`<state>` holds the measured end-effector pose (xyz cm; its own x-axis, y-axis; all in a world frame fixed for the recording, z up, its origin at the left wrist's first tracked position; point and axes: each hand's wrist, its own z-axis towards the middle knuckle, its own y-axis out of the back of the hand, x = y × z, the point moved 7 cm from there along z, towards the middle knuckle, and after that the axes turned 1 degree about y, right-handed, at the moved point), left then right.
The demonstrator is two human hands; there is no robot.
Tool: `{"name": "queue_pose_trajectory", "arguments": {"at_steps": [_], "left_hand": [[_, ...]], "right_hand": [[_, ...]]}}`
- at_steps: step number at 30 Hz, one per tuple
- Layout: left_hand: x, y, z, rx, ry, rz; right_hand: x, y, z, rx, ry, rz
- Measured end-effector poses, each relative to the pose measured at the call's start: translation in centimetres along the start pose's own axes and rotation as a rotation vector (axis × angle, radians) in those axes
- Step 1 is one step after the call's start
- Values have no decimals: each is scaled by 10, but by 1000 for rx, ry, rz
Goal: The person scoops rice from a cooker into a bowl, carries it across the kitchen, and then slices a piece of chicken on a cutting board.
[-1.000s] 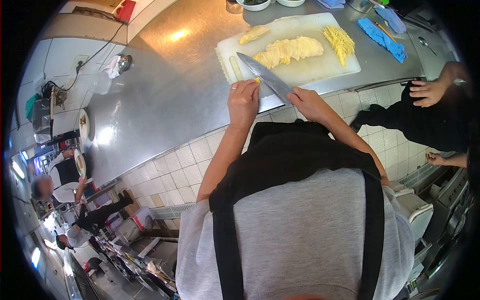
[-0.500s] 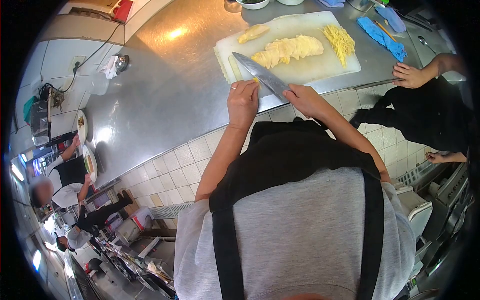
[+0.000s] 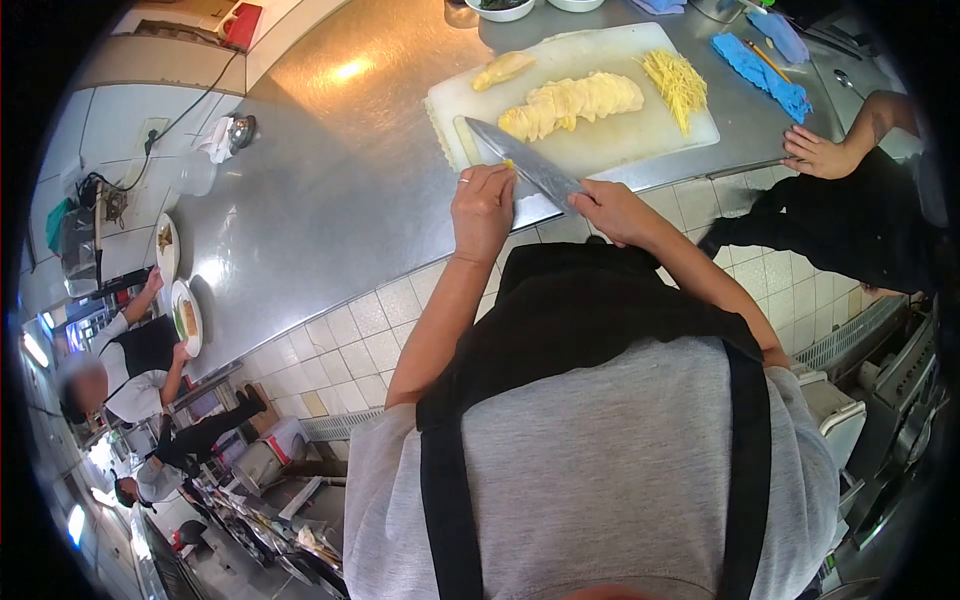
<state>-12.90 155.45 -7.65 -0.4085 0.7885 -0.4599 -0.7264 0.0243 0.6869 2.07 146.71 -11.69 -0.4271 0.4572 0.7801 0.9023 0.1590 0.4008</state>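
Overhead, the room reads as a busy commercial kitchen (the fisheye lens bends every edge), with a long stainless steel counter [image 3: 330, 190] running across the upper part and white tiles [image 3: 350, 330] below its front edge. At the far left a person in a dark apron [image 3: 140, 360] carries a plate [image 3: 186, 316], with a second plate [image 3: 166, 248] resting on the counter's end near them. At the right a co-worker's hand [image 3: 818, 152] lies on the counter edge, well apart from the knife.

On the counter sits a white cutting board [image 3: 610, 145], and just beside its right end lie blue cloths [image 3: 765, 72]. The board bears a row of pale yellow slices [image 3: 572, 102], a pile of fine yellow strips [image 3: 678, 80] to their right and one uncut piece [image 3: 503, 69] at the far left corner.

A large knife [image 3: 520, 155] lies slantwise over the board's near left corner, its tip pointing away from the person. The right hand [image 3: 610, 208] is wrapped tight around the handle at the counter edge. The left hand [image 3: 483, 205], wearing a ring, has its fingers curled and bunched on a small yellow piece [image 3: 509, 164], which sits at the board's near edge right against the blade.
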Motion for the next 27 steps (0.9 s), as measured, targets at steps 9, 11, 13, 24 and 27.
{"name": "queue_pose_trajectory", "arguments": {"at_steps": [9,11,13,24,27], "left_hand": [[1,0,-1,-12,-8,2],[2,-1,-2,-21,-6,-2],[3,0,-1,-30,-6,1],[41,11,20,76,314,-181],[55,5,26,157,332,-167]], "right_hand": [[-6,-6,-5,29,-22,25],[-5,-5,-17,61,-64,-6],[-27,-13,-14,-3,55,-85],[-35,-8,-38,-1,148,-189],[-30,-3,-38,-24,153,-143]]}}
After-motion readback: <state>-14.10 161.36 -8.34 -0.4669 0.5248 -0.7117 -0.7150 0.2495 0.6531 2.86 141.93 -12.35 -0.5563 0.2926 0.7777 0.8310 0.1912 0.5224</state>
